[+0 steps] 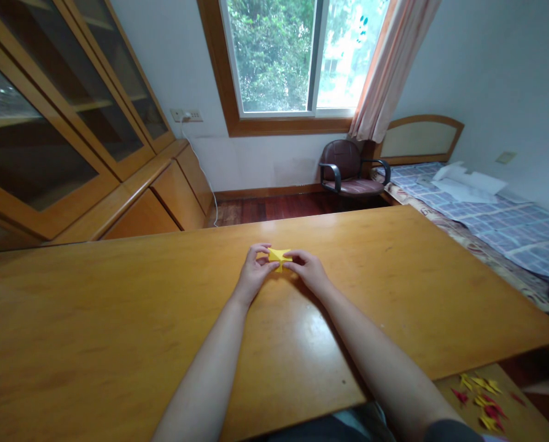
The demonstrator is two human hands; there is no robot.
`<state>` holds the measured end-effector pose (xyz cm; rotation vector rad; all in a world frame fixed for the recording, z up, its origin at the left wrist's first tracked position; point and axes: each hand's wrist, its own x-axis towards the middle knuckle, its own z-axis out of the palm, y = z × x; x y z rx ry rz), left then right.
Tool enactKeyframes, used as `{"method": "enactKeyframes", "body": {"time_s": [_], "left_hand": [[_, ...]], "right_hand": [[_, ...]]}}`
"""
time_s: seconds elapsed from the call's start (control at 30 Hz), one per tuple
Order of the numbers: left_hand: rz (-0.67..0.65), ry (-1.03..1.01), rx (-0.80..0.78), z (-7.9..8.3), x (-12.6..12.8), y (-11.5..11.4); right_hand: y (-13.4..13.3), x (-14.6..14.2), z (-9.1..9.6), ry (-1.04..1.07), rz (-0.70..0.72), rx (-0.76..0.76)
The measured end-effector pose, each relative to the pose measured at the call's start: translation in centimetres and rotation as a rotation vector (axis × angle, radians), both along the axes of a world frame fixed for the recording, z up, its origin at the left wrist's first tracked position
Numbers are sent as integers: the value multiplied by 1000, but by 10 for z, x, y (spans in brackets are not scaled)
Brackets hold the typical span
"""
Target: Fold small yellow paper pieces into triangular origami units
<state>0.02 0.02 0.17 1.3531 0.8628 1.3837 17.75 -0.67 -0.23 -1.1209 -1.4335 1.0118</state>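
Observation:
A small piece of folded yellow origami paper [280, 256] is held between both hands above the wooden table [164, 331]. My left hand [255, 270] pinches its left side between thumb and fingers. On the right side, my right hand [307, 269] grips the paper in the same way. A pointed tip of the paper hangs down between the two thumbs. The fingers hide parts of its edges.
Several red and yellow folded paper pieces [484, 402] lie on a lower surface at the bottom right. Beyond the table are an armchair [343, 162] and a bed [490, 209]. A glass-door cabinet [118, 166] stands at left, below a window's [269, 61] left side.

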Motion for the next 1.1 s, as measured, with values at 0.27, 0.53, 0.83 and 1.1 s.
{"method": "enactKeyframes", "body": {"time_s": [0.27,0.53,0.83,1.1], "left_hand": [[27,81,60,3,-2,2],[49,122,102,2,-1,3],[31,120,8,-5,-1,2],[115,221,97,0,-3,1]], "right_hand": [[0,0,-1,69,5,-20],[2,1,-3,135,-18,-12],[1,1,-3,60,-46,19],[2,3,-5,19,-25,59]]}}
